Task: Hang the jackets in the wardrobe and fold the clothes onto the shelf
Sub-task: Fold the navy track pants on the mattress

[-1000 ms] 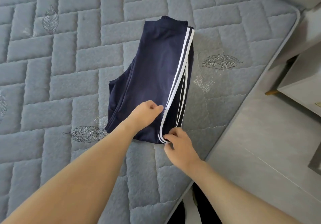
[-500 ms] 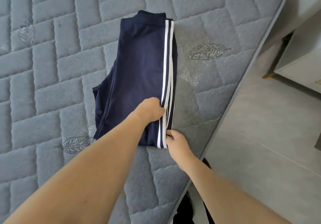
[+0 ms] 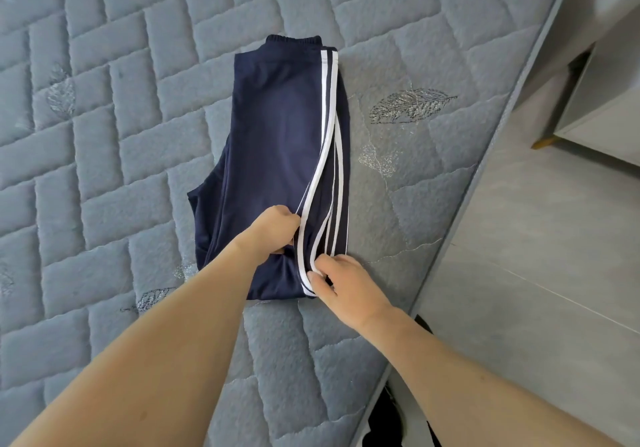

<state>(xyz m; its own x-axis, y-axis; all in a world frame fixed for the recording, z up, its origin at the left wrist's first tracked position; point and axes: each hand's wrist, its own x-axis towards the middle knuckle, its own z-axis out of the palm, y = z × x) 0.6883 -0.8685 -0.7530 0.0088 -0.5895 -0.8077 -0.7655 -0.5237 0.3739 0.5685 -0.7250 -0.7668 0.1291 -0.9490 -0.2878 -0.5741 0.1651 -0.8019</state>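
Left hand (image 3: 275, 228): fingers curled, gripping navy trousers (image 3: 277, 134) beside the white stripes. Right hand (image 3: 346, 285): just right, pinching the striped edge. Mattress (image 3: 104, 134) beneath both.

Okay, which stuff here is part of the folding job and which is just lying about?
In use:
navy striped trousers
left hand, gripping them
right hand, pinching the striped edge
mattress, folding surface

Lying about:
pale cabinet
dark item by the bed
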